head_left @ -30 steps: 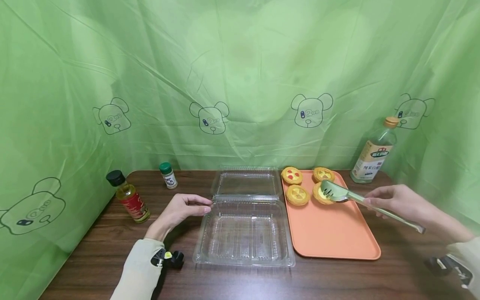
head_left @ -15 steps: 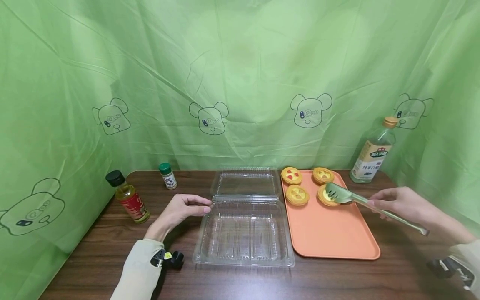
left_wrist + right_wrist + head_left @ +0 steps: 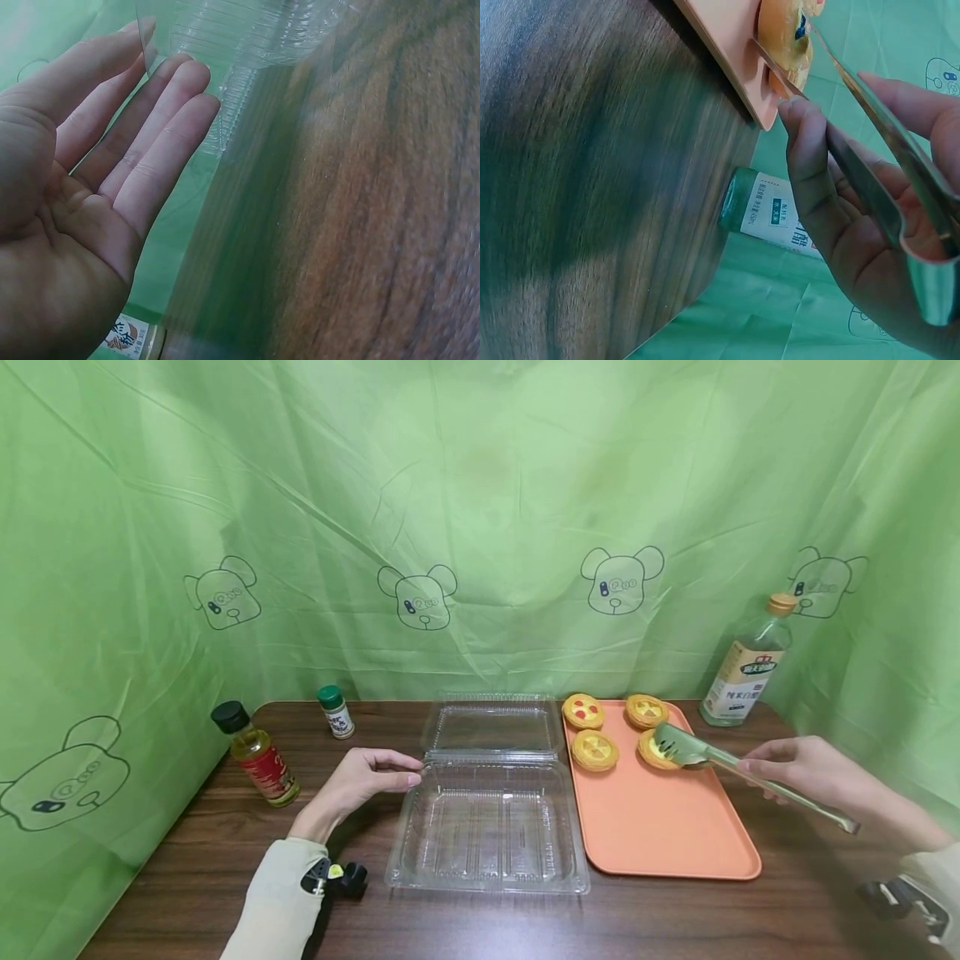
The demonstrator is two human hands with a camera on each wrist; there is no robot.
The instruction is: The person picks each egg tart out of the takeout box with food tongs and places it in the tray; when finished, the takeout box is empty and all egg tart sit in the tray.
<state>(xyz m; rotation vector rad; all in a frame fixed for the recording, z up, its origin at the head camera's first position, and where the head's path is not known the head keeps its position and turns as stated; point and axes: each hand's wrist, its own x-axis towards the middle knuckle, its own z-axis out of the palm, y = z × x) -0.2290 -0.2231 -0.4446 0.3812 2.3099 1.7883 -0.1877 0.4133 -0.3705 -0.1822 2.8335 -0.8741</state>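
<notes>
My left hand (image 3: 372, 777) pinches the left rim of a clear plastic clamshell container (image 3: 487, 835), whose lid lies folded back. In the left wrist view the thumb and index finger of the left hand (image 3: 112, 142) meet at the thin plastic edge; the other fingers are straighter. My right hand (image 3: 802, 764) grips metal food tongs (image 3: 720, 756) by the arms. The slotted head of the tongs lies over an egg tart (image 3: 651, 752) on the orange tray (image 3: 660, 827), partly hiding it. In the right wrist view the tongs (image 3: 862, 176) have one arm on each side of a tart.
Three other tarts sit on the tray: one with red dots (image 3: 583, 712), one behind (image 3: 647, 711), one at left (image 3: 595, 750). A glass vinegar bottle (image 3: 742, 677) stands behind right. An oil bottle (image 3: 262, 760) and a green-capped shaker (image 3: 337, 714) stand left.
The right hand and tongs have shifted slightly to the right, and the tart under them has slid right on the tray. The left hand and container have stayed put.
</notes>
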